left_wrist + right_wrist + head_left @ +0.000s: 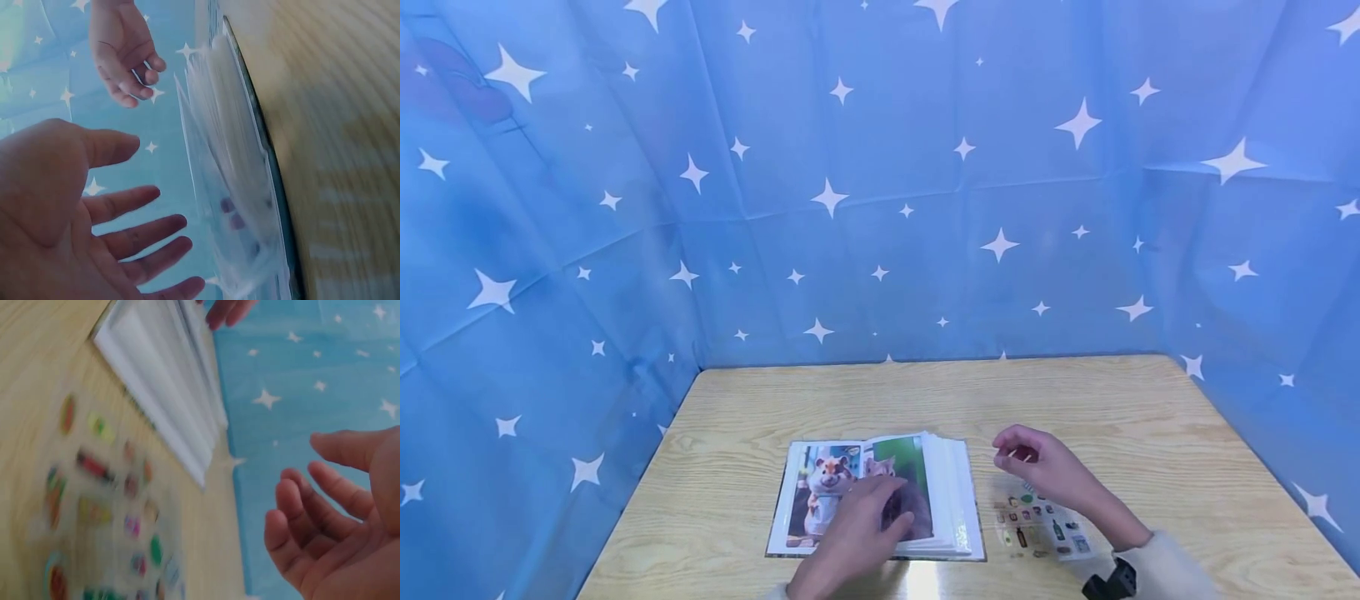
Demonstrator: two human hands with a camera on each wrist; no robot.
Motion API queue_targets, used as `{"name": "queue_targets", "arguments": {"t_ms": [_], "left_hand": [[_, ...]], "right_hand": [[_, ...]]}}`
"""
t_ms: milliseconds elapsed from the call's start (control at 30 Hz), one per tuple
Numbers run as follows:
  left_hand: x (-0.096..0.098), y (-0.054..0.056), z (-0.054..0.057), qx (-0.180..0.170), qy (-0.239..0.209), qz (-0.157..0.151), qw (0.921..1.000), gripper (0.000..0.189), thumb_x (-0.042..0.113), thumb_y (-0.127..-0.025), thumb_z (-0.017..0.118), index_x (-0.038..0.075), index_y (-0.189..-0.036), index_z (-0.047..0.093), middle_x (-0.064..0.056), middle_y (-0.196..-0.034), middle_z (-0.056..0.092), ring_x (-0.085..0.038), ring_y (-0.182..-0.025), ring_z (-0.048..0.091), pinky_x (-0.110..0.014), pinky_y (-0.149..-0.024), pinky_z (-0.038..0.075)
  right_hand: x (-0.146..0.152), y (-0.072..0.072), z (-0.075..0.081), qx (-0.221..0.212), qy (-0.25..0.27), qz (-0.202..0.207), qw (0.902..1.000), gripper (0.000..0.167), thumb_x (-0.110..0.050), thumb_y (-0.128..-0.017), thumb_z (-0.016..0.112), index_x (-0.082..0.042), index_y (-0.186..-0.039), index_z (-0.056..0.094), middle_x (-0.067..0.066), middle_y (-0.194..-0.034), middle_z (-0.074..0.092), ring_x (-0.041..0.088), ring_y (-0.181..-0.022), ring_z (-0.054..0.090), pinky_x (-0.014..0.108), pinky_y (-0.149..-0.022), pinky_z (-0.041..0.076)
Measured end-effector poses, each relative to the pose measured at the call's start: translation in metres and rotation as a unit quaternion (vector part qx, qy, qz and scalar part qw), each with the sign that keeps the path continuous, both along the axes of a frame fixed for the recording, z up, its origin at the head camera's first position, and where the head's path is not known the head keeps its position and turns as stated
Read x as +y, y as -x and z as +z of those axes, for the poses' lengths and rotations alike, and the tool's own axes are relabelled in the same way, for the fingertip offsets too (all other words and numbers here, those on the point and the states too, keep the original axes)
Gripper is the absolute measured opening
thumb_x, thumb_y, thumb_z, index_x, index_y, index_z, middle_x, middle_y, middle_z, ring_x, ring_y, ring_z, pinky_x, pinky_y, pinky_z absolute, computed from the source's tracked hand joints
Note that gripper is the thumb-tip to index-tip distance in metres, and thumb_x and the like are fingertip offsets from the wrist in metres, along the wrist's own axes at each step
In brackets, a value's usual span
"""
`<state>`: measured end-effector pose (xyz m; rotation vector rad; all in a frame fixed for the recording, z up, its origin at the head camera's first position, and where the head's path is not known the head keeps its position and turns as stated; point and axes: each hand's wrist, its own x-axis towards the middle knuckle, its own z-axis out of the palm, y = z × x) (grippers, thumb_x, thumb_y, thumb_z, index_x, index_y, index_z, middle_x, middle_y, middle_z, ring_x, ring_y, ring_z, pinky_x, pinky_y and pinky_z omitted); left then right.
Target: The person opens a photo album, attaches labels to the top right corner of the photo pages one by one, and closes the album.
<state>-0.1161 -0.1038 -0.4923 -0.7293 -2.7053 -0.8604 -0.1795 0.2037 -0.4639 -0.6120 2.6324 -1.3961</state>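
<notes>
On my feed neither grips anything: left hand (867, 518) relaxed over the spread photo album (780, 525), right hand (1047, 467) loosely curled above the sticker sheet (1036, 525); I'd lift pages (953, 496) edge-first.

The curtain (925, 275) before you is blue, scattered with white four-pointed stars (830, 198), and carries a pinkish-purple patch (475, 92) at its upper left. Your table (1075, 400) shows a pale tan wood grain. Your album (951, 500) has white pages and a dark, greenish cover edge (270, 137). On its left picture (800, 521) you see an orange-brown and white hamster (830, 477); its right picture (916, 467) has a vivid green background. Your clear sticker sheet (1036, 535) is dotted with green, red, brown and yellow motifs (155, 550). Your right sleeve (1172, 571) is cream, your wrist device (1112, 581) black.
</notes>
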Motion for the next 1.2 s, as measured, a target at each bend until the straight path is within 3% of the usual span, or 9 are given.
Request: {"name": "queue_targets", "arguments": {"t_ms": [200, 300, 400, 567, 700, 967, 1200], "left_hand": [[0.016, -0.003, 0.001, 0.006, 0.04, -0.064, 0.9971, 0.042, 0.029, -0.094, 0.064, 0.009, -0.13, 0.062, -0.012, -0.131, 0.062, -0.029, -0.123, 0.056, -0.047, -0.104, 0.046], [0.026, -0.004, 0.002, -0.006, 0.067, -0.081, 0.9945, 0.043, 0.031, -0.096, 0.061, 0.012, -0.134, 0.06, -0.012, -0.136, 0.059, -0.03, -0.129, 0.052, -0.048, -0.107, 0.042], [0.036, -0.005, 0.004, 0.006, 0.095, -0.096, 0.9908, 0.043, 0.032, -0.097, 0.059, 0.014, -0.136, 0.059, -0.01, -0.137, 0.059, -0.028, -0.13, 0.051, -0.048, -0.108, 0.042], [0.053, -0.005, 0.003, 0.038, 0.131, -0.135, 0.9814, 0.044, 0.034, -0.097, 0.06, 0.015, -0.136, 0.059, -0.009, -0.136, 0.059, -0.026, -0.13, 0.051, -0.045, -0.108, 0.043], [0.066, -0.003, 0.001, 0.039, 0.152, -0.168, 0.9732, 0.044, 0.035, -0.097, 0.06, 0.016, -0.137, 0.058, -0.007, -0.137, 0.059, -0.024, -0.133, 0.05, -0.046, -0.106, 0.044], [0.087, 0.0, -0.002, -0.032, 0.221, -0.206, 0.9529, 0.049, 0.043, -0.1, 0.052, 0.024, -0.145, 0.049, 0.003, -0.147, 0.051, -0.016, -0.14, 0.042, -0.047, -0.111, 0.04], [0.098, -0.001, -0.004, -0.1, 0.276, -0.192, 0.9364, 0.064, 0.053, -0.098, 0.053, 0.033, -0.154, 0.032, 0.012, -0.155, 0.039, -0.01, -0.144, 0.033, -0.045, -0.118, 0.029]], "right_hand": [[0.02, -0.003, -0.012, 0.025, -0.056, -0.016, 0.998, 0.016, -0.011, -0.092, 0.068, -0.007, -0.107, 0.063, 0.004, -0.098, 0.065, 0.008, -0.083, 0.061, 0.025, -0.07, 0.053], [0.027, -0.005, -0.017, 0.027, -0.075, -0.018, 0.9967, 0.018, -0.006, -0.09, 0.069, -0.006, -0.106, 0.063, 0.007, -0.1, 0.065, 0.008, -0.084, 0.062, 0.024, -0.069, 0.053], [0.033, -0.006, -0.021, 0.019, -0.086, -0.021, 0.9959, 0.021, -0.005, -0.089, 0.07, -0.005, -0.108, 0.063, 0.01, -0.105, 0.066, 0.015, -0.089, 0.064, 0.026, -0.07, 0.054], [0.041, -0.012, -0.024, 0.005, -0.13, -0.051, 0.9902, 0.032, -0.008, -0.084, 0.075, -0.005, -0.114, 0.064, 0.01, -0.112, 0.068, 0.031, -0.102, 0.064, 0.042, -0.08, 0.056], [0.045, -0.014, -0.029, 0.012, -0.156, -0.06, 0.9858, 0.044, -0.011, -0.077, 0.082, -0.004, -0.117, 0.064, 0.014, -0.116, 0.068, 0.04, -0.11, 0.062, 0.056, -0.091, 0.052], [0.052, -0.013, -0.039, 0.027, -0.193, -0.076, 0.9778, 0.058, -0.012, -0.071, 0.085, -0.002, -0.123, 0.061, 0.021, -0.121, 0.065, 0.047, -0.115, 0.057, 0.064, -0.094, 0.045], [0.054, -0.015, -0.041, 0.044, -0.206, -0.085, 0.974, 0.053, -0.013, -0.072, 0.085, -0.003, -0.12, 0.063, 0.019, -0.116, 0.067, 0.045, -0.109, 0.06, 0.062, -0.09, 0.048]]}}
